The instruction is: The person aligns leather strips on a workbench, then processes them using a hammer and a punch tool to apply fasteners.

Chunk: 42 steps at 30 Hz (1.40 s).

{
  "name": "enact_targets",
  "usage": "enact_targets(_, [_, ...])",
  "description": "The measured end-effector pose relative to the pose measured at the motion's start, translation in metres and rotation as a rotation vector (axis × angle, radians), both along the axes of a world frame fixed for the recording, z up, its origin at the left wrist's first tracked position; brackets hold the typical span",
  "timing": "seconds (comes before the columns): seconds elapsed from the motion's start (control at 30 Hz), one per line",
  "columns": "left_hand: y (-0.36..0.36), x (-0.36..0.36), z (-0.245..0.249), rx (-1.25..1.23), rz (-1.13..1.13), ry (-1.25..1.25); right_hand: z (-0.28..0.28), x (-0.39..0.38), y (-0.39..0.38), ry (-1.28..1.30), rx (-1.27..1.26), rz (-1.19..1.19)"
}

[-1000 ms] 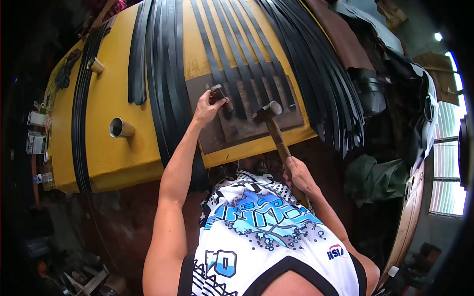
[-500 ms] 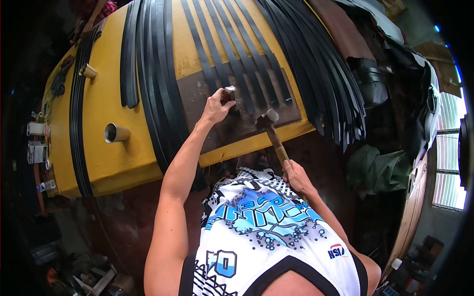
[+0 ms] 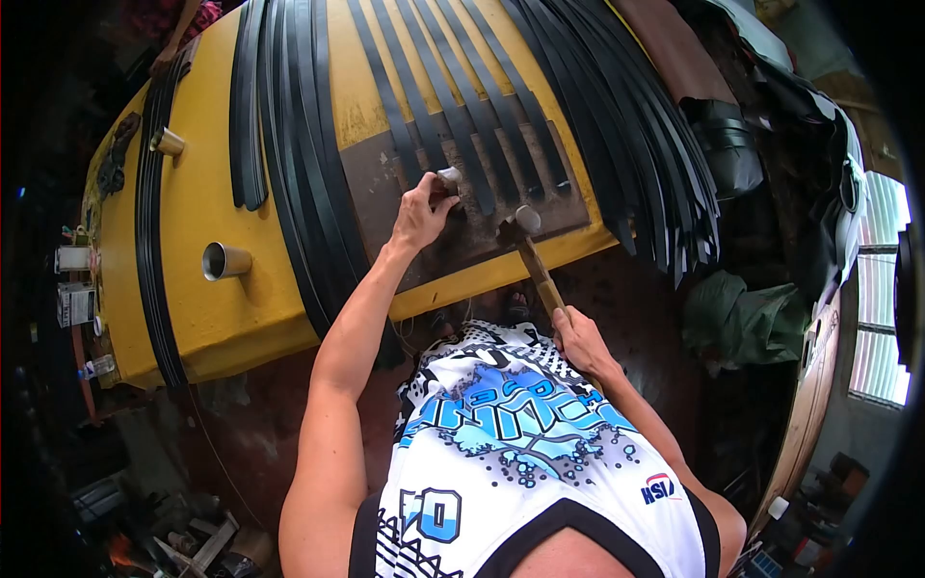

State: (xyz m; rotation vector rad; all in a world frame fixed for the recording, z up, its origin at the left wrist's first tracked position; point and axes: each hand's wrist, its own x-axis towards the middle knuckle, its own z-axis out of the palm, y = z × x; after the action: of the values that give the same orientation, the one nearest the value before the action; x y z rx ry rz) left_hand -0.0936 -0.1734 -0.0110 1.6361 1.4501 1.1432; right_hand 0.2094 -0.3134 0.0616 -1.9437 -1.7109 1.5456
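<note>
My left hand (image 3: 418, 217) is closed, thumb and fingertips pinching a short metal punch (image 3: 449, 177) with a shiny silver top. It stands over the ends of black leather-like strips (image 3: 469, 144) on a dark brown board (image 3: 374, 193); its lower end is hard to make out. Wrapped round a wooden handle near its lower end, my right hand (image 3: 581, 344) grips a hammer (image 3: 541, 274). The hammer's head hangs near the board's front edge, to the right of the punch and apart from it. Several strips run side by side away from me.
More black strips hang in bundles over the yellow table (image 3: 207, 313) on the left and right. Two metal cups, a nearer cup (image 3: 226, 261) and a farther cup (image 3: 168, 143), protrude at left. Another person's hand (image 3: 166, 62) touches strips at the far left. A green sheet (image 3: 744, 318) lies at right.
My view has shifted slightly. Both hands keep their grips, and the hammer stays beside the punch with little movement. At the far left, the other person's hand has come down onto the strips.
</note>
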Motion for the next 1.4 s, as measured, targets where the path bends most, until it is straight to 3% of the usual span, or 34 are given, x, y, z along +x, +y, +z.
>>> enact_targets(0.1, [-0.011,0.005,-0.006,0.106,0.021,0.018,0.025,-0.008,0.004,0.067,-0.077,-0.035])
enact_targets(0.2, [-0.017,0.009,-0.010,0.159,0.054,0.037,0.066,-0.022,0.010,0.333,0.046,-0.083])
enact_targets(0.3, [-0.021,0.010,-0.004,0.166,0.071,0.084,0.105,-0.048,0.024,0.787,0.415,-0.075])
enact_targets(0.33, [-0.021,0.010,-0.002,0.167,0.062,0.106,0.111,-0.056,0.033,0.788,0.416,-0.066])
enact_targets(0.4, [-0.021,0.009,-0.006,0.192,0.072,0.108,0.117,-0.069,0.047,0.912,0.818,-0.048])
enact_targets(0.43, [-0.021,0.010,-0.008,0.218,0.073,0.107,0.105,-0.068,0.047,0.910,0.819,-0.046])
enact_targets(0.5, [-0.020,0.011,-0.012,0.214,0.090,0.096,0.062,-0.061,0.045,0.615,0.613,0.007])
enact_targets(0.53, [-0.022,0.011,-0.014,0.209,0.101,0.091,0.057,-0.062,0.041,0.189,0.362,0.039])
enact_targets(0.57, [-0.022,0.011,-0.014,0.220,0.099,0.090,0.045,-0.060,0.047,-0.016,0.286,0.205])
enact_targets(0.67, [-0.010,0.007,-0.013,0.348,0.085,0.068,0.055,-0.056,0.056,0.018,0.214,0.215])
enact_targets(0.73, [-0.020,0.011,-0.017,0.168,0.097,0.068,0.060,-0.047,0.037,0.288,-0.095,-0.019])
enact_targets(0.77, [-0.005,0.008,-0.014,0.192,0.105,0.067,0.053,-0.039,0.033,0.311,-0.129,-0.043])
enact_targets(0.87, [0.014,-0.011,-0.016,-0.240,-0.005,-0.268,0.056,-0.024,0.021,0.309,-0.203,-0.122])
enact_targets(0.9, [0.012,-0.009,0.008,-0.343,0.022,-0.429,0.053,-0.017,0.016,0.286,-0.208,-0.147])
enact_targets(1.17, [0.041,0.021,0.017,-0.211,-0.037,-0.141,0.020,0.016,0.005,0.125,-0.177,-0.173])
enact_targets(1.4, [0.044,0.038,0.011,-0.190,0.002,-0.042,0.013,0.022,0.008,0.089,-0.108,-0.128])
